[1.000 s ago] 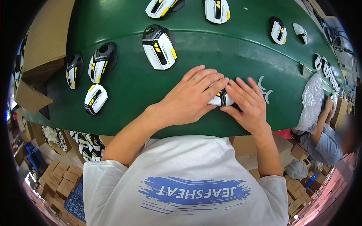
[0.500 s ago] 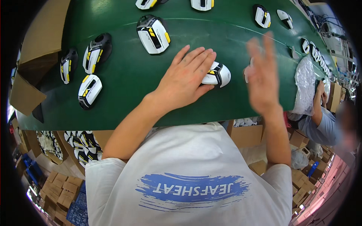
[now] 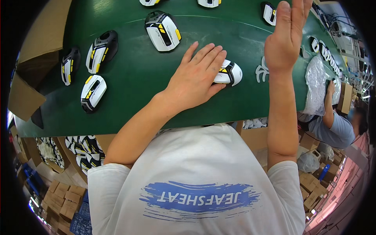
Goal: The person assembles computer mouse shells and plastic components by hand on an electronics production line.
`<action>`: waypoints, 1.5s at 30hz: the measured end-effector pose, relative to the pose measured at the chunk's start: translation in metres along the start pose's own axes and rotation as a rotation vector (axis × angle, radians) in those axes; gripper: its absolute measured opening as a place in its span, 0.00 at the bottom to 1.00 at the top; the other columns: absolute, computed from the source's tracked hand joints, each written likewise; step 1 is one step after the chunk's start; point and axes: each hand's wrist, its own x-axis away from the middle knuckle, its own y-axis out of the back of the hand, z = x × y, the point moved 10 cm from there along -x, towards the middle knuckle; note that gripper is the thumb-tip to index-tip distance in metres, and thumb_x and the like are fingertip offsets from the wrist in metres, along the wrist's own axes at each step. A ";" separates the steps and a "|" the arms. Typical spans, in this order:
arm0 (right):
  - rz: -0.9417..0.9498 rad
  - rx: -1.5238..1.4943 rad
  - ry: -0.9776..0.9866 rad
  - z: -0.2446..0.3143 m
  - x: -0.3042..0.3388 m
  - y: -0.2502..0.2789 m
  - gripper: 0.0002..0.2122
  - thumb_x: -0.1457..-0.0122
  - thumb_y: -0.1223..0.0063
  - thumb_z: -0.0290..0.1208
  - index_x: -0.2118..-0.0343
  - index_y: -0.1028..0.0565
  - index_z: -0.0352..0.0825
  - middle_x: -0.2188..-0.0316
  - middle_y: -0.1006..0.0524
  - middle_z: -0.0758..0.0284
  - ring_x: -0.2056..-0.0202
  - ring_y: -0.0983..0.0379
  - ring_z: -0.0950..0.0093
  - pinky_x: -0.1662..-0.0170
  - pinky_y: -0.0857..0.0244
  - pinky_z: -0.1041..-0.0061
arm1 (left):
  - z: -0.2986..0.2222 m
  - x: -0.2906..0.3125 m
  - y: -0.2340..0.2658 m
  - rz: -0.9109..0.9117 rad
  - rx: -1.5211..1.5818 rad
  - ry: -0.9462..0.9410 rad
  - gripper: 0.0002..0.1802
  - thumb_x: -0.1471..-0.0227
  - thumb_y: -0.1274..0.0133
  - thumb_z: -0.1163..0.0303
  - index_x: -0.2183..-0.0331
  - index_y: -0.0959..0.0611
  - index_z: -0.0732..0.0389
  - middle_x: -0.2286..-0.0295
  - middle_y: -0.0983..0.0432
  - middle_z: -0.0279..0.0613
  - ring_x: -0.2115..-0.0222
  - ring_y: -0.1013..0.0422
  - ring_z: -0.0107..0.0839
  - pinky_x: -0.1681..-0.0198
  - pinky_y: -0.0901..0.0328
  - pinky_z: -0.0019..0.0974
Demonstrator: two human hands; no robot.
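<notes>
My left hand (image 3: 194, 78) lies over a white, black and yellow computer mouse (image 3: 235, 74) on the green tabletop (image 3: 156, 82). Its fingers cover the far side and its thumb rests along the near side, so much of the mouse is hidden. My right hand (image 3: 285, 47) reaches out at the far right with its fingers stretched and nothing visible in them. Just left of that hand stands another mouse (image 3: 269, 14), partly covered by it. Thin pale curved pieces (image 3: 261, 70) lie between my two arms.
More mice stand on the left, among them one at upper centre (image 3: 163, 32) and one nearer me (image 3: 93, 94). An open carton (image 3: 43, 37) is at the left edge. Clear plastic wrap (image 3: 315, 86), a row of mice (image 3: 329, 55) and a co-worker (image 3: 333, 123) are at the right.
My right hand has moved away from me, toward the far right, uncovering the pale curved pieces and hiding a mouse-shaped white part there. My left hand stays on its mouse.
</notes>
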 end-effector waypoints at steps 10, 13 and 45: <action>0.459 -0.808 -0.546 -0.045 0.106 0.004 0.29 0.27 0.37 0.40 0.31 0.26 0.24 0.33 0.22 0.52 0.32 0.26 0.60 0.27 0.37 0.61 | 0.019 -0.004 0.023 0.002 0.621 0.158 0.46 0.42 0.26 0.57 0.31 0.28 0.64 0.40 0.26 0.53 0.37 0.28 0.53 0.29 0.37 0.53; 0.506 -0.808 -0.449 -0.030 0.118 0.024 0.37 0.44 0.20 0.41 0.35 0.22 0.25 0.35 0.20 0.50 0.34 0.23 0.59 0.29 0.33 0.60 | 0.002 0.001 0.022 -0.004 0.792 0.053 0.48 0.42 0.26 0.57 0.30 0.30 0.64 0.40 0.27 0.53 0.39 0.28 0.53 0.34 0.34 0.49; 0.793 -0.497 0.276 0.077 0.132 -0.040 0.09 0.39 0.30 0.21 0.56 0.13 0.36 0.56 0.11 0.65 0.52 0.14 0.65 0.38 0.24 0.54 | 0.075 0.658 0.127 -0.484 -0.448 1.560 0.41 0.31 0.39 0.53 0.28 0.31 0.64 0.34 0.30 0.64 0.32 0.37 0.63 0.26 0.45 0.57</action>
